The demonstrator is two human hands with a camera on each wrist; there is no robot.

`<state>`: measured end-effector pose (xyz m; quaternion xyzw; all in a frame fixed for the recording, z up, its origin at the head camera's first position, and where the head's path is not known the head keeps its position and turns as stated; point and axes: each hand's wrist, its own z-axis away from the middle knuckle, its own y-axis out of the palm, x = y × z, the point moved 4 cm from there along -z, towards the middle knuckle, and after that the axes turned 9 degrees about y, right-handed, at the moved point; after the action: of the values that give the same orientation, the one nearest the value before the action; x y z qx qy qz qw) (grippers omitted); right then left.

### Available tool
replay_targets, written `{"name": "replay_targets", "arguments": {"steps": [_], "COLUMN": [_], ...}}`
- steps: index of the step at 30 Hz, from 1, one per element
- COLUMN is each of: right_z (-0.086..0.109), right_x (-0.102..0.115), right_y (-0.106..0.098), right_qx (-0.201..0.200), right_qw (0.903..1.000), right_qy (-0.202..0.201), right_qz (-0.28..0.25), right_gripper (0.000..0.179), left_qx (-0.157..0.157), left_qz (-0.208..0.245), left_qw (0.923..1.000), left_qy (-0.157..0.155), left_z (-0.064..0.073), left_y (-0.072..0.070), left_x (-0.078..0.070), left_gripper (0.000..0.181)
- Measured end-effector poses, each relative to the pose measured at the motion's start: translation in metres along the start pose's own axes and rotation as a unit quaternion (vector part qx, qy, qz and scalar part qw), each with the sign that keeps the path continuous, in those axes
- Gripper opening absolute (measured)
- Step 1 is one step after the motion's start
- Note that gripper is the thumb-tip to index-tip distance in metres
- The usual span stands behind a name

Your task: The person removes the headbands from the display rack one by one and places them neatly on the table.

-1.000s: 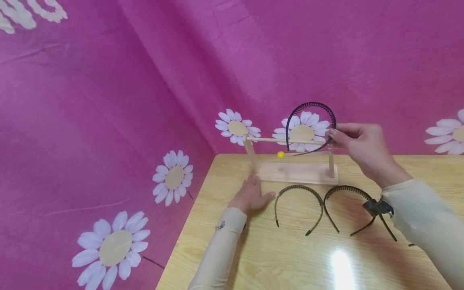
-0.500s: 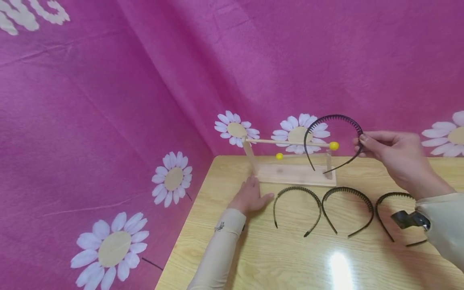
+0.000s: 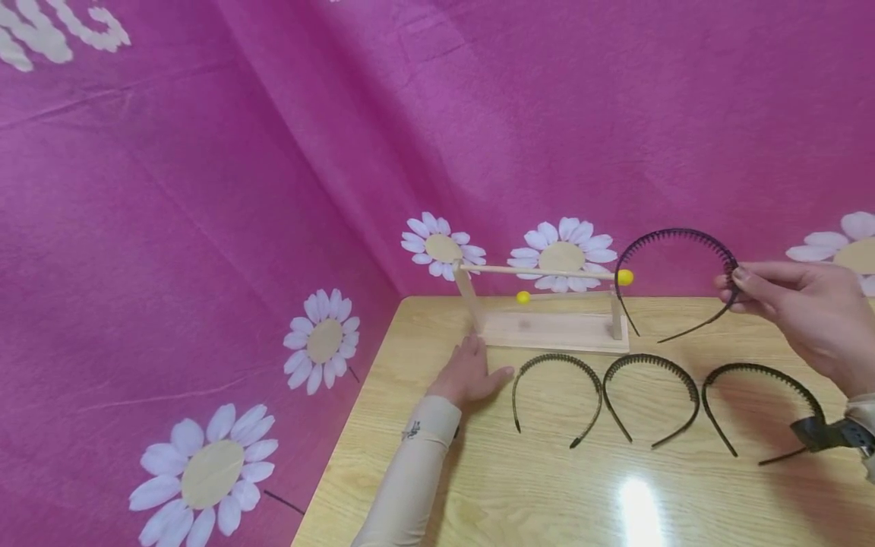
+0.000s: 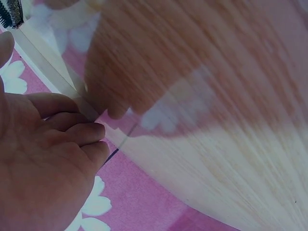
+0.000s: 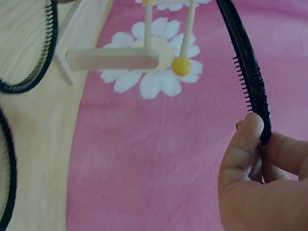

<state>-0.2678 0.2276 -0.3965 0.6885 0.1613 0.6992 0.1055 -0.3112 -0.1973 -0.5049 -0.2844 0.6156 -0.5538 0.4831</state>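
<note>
My right hand point(image 3: 810, 311) pinches a black toothed headband point(image 3: 677, 231) by its right side, holding it up with its ends downward. In the right wrist view, thumb and fingers close on a rough, glittery stretch of the headband point(image 5: 240, 43). Its left arm overlaps the yellow ball point(image 3: 625, 277) that tips the upper rod of a wooden stand point(image 3: 547, 334). A second yellow ball point(image 3: 522, 297) tips the lower rod. My left hand point(image 3: 468, 372) lies on the table, fingers extended, fingertips right at the stand's left base end.
Three dark headbands, left point(image 3: 560, 357), middle point(image 3: 652, 357) and right point(image 3: 759, 368), lie in a row before the stand on the wooden table point(image 3: 519, 486). A pink cloth point(image 3: 328, 152) with daisies hangs behind and to the left. A black strap-mounted device point(image 3: 827, 434) sits on the right wrist.
My right hand has carried the headband rightward and slightly down, from around the upper rod to its ball end. That ball and the rightmost headband on the table have come into view. The left hand stays put.
</note>
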Motion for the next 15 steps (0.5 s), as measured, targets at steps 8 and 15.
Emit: {"name": "replay_targets", "arguments": {"steps": [8,15], "right_z": [0.006,0.006], "right_x": [-0.006,-0.012], "right_y": [-0.025,-0.055], "right_qx": [0.031,0.061], "right_qw": [0.9982,0.9937], "right_qy": [-0.036,-0.092], "right_qz": [-0.038,-0.019], "right_gripper": [0.03,0.032], "left_qx": [-0.002,0.007], "left_qz": [0.025,0.005], "left_qw": [0.9997,1.0], "left_qy": [-0.004,-0.005], "left_z": [0.002,0.002], "left_y": [0.001,-0.001], "left_x": [0.002,0.002], "left_gripper": [0.081,0.086]}}
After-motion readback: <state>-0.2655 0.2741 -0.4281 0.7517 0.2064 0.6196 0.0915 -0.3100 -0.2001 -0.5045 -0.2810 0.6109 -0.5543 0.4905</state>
